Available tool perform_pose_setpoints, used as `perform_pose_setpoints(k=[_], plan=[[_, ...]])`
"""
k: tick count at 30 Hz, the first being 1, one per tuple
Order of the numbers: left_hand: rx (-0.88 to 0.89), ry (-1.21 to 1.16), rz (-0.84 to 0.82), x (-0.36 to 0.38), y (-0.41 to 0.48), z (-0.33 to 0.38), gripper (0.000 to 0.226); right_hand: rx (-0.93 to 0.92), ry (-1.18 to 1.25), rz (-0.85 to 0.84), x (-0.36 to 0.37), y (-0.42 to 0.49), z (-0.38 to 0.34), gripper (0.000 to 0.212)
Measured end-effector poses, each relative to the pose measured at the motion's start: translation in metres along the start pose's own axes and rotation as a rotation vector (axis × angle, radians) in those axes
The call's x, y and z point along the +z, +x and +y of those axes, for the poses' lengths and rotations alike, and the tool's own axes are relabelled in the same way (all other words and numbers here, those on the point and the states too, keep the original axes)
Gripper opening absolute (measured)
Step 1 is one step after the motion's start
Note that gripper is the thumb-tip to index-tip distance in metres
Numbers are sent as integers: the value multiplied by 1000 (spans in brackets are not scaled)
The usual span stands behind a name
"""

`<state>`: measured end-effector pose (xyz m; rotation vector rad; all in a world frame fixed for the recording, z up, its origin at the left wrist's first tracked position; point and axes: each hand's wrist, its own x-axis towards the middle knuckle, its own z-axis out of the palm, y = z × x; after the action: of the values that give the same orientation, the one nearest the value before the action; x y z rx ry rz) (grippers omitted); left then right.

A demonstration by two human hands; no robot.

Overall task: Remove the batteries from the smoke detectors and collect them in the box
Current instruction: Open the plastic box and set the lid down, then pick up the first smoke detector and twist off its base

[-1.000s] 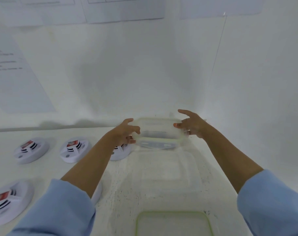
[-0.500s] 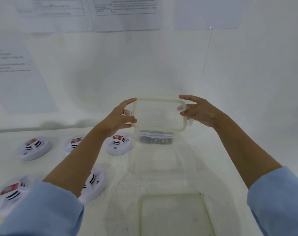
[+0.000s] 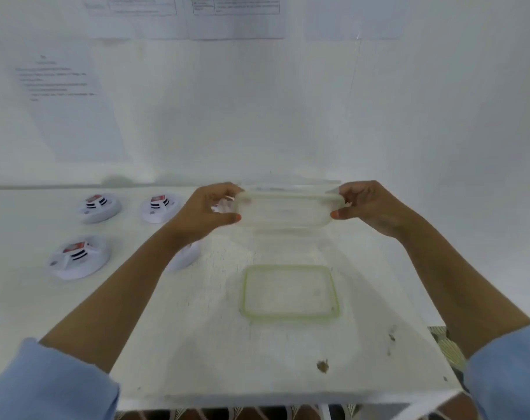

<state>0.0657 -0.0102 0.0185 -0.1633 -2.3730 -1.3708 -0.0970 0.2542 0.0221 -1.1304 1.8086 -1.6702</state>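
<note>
Arms outstretched, left hand (image 3: 207,212), right hand (image 3: 370,206), grip on clear box (image 3: 285,212)

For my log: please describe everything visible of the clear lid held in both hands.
The lid is clear, seemingly plastic, rectangular with rounded corners and a pale greenish rim, slightly blurred. It is held in the air above the white table. The left hand grips one short end, the right hand the other, thumbs on the near edge.
</note>
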Motion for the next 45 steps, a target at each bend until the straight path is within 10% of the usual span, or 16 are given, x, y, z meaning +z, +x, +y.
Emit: perform_pose_setpoints(k=[22, 31, 37, 45], plan=[[-115, 457, -283, 48, -70, -54, 59, 126, -791, -163, 47, -82, 72, 72], [-243, 221, 274, -31, -79, -65, 49, 128, -267, 60, 117, 2, 13, 52], [-540, 126, 48, -84, -76, -101, 105, 274, -187, -102, 206, 71, 41, 85], [-536, 152, -261, -102, -54, -140, 109, 398, -452, -213, 247, 123, 79, 110]])
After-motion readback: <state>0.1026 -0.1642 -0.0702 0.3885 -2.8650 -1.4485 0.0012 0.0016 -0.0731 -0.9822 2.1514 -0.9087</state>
